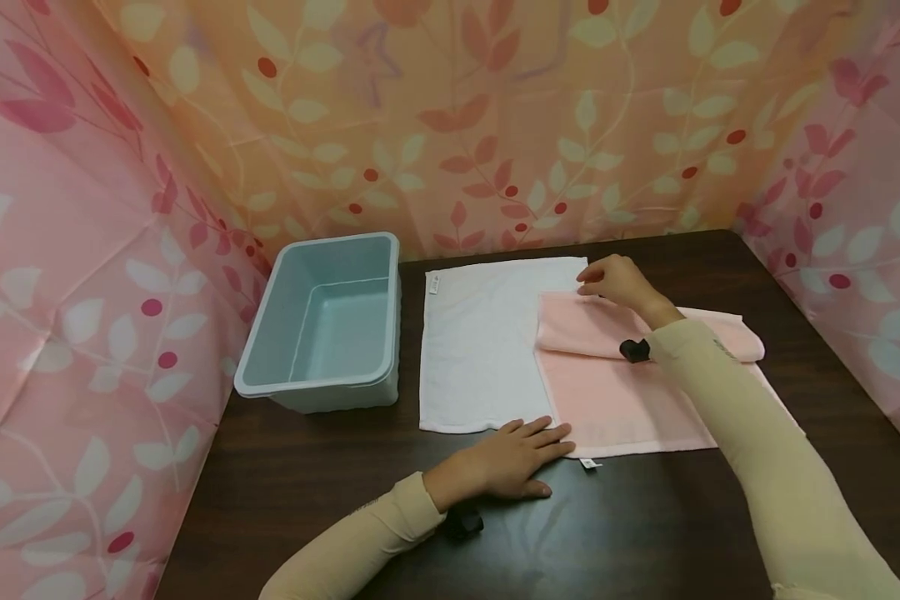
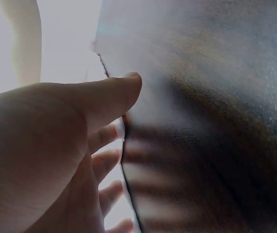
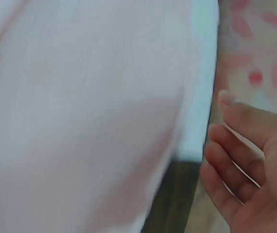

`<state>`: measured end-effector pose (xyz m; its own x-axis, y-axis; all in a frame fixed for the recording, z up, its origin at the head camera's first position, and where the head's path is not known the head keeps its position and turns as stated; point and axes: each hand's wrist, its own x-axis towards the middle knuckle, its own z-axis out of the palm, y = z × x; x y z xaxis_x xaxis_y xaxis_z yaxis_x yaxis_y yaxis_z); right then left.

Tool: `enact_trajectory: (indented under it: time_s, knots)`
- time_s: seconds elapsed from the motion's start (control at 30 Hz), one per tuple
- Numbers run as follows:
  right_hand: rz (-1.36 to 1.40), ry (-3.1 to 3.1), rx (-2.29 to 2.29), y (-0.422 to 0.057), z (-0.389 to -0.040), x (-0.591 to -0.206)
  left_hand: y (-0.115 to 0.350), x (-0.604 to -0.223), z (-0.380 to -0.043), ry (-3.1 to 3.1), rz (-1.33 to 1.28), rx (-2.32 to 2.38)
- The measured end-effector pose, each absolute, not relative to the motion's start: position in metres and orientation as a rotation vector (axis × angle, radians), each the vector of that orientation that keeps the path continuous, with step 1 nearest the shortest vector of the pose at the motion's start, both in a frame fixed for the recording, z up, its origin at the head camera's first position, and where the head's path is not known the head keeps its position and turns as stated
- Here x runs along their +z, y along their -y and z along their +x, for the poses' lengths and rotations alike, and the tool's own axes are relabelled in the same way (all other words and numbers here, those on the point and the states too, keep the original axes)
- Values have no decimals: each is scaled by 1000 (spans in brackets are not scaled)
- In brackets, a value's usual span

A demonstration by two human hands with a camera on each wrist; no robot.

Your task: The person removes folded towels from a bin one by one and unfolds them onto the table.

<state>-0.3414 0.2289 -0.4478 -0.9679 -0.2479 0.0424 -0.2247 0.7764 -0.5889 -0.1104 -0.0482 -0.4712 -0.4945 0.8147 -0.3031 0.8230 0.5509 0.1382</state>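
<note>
A white towel [image 1: 480, 350] lies spread on the dark table, with a small tag at its upper left corner. Over its right side laps a pink towel [image 1: 630, 412], whose far part is folded over into a loose roll. My left hand [image 1: 512, 460] rests palm down with fingers spread at the near edges of both towels. Close to the white towel's far right corner is my right hand [image 1: 621, 282], its fingers and thumb loosely bent. The right wrist view shows that hand's fingers [image 3: 231, 160] beside the white edge, holding nothing.
A light blue-grey plastic bin [image 1: 352, 396] stands left of the towels. Behind and at both sides hang floral curtains [image 1: 495, 125]. The dark wooden table [image 1: 330, 467] extends in front of the bin and towels. A tag [image 1: 589, 463] sticks out at the pink towel's near edge.
</note>
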Motion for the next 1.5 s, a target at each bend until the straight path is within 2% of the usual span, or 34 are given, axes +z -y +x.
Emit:
enact_trajectory:
  time_s: [0.3,0.6,0.93,1.17,1.5]
  knots:
    - [-143,-2933,-880,-345,-304,-441,50,-470,-109,-2460,1329,-28]
    - [35,-2931,-818,-417,-270,-460,49,-465,-108,-2454,1331,-4]
    - [6,-3065,-735,-426,-269,-475,49,-463,-108,-2452,1344,10]
    - [-74,-3163,-690,-421,-282,-465,49,-461,-109,-2448,1350,13]
    - [-50,-3211,-699,-407,-306,-443,49,-464,-109,-2439,1345,-5]
